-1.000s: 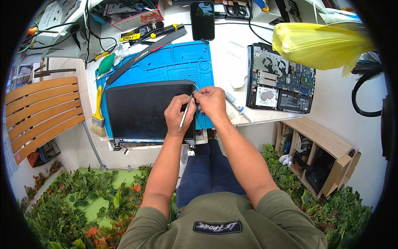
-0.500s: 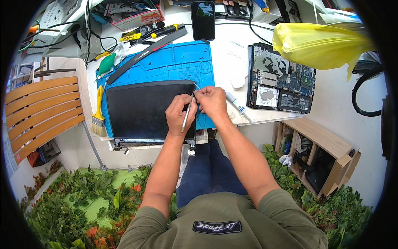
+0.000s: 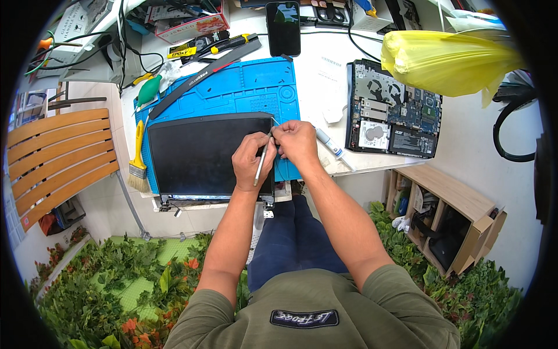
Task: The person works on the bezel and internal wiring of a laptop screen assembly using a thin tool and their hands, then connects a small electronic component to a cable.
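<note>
"In the head view, where's the work?"

"The black screen [image 3: 197, 154] lies on the blue mat [image 3: 247, 75], by the tabletop's [image 3: 317, 70] front edge, toward its left corner. The left hand [image 3: 250, 160] is clamped on a slim tool [image 3: 260, 166]; the right hand [image 3: 295, 142] bunches its fingers at the screen's right border, whether gripping anything I can't tell."

"Doing it well?"

"I'd brace both wrists and work the tip shallowly, sparing the panel."

"Materials?"

"Smooth dark rectangle, rubbery-looking ridged mat, straight silvery shaft."
</note>
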Action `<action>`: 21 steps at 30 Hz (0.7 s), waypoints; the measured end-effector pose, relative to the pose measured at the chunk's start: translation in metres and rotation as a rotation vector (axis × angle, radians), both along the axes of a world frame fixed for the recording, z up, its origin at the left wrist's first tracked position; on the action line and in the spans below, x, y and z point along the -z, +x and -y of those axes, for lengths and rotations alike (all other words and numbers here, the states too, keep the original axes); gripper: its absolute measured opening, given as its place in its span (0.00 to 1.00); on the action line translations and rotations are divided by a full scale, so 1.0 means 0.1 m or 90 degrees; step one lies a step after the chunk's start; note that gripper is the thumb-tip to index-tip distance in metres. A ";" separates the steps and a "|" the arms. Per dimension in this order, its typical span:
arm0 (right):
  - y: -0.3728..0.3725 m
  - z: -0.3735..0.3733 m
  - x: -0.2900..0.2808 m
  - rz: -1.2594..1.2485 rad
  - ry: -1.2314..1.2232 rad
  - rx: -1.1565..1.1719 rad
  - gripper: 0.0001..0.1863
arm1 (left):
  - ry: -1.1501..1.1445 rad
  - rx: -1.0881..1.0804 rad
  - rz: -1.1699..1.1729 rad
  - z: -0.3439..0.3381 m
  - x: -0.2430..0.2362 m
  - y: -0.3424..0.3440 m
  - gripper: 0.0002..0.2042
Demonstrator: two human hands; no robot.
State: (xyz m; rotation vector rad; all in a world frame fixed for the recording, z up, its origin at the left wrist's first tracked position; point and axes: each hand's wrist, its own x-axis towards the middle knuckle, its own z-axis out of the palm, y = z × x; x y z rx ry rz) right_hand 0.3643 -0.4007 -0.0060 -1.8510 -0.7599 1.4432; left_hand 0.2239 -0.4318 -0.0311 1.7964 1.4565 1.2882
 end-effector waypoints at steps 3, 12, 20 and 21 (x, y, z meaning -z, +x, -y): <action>0.01 0.00 -0.01 0.000 -0.002 -0.001 0.11 | 0.001 -0.001 0.001 0.00 0.00 0.00 0.08; -0.01 -0.01 0.00 0.005 -0.007 -0.003 0.11 | -0.007 0.003 0.002 -0.01 -0.01 -0.01 0.08; 0.02 0.01 0.01 -0.003 0.009 -0.015 0.12 | -0.030 -0.007 0.001 -0.03 -0.03 0.01 0.07; 0.02 0.02 0.01 -0.010 0.010 -0.018 0.12 | -0.032 -0.008 0.005 -0.03 -0.04 0.01 0.07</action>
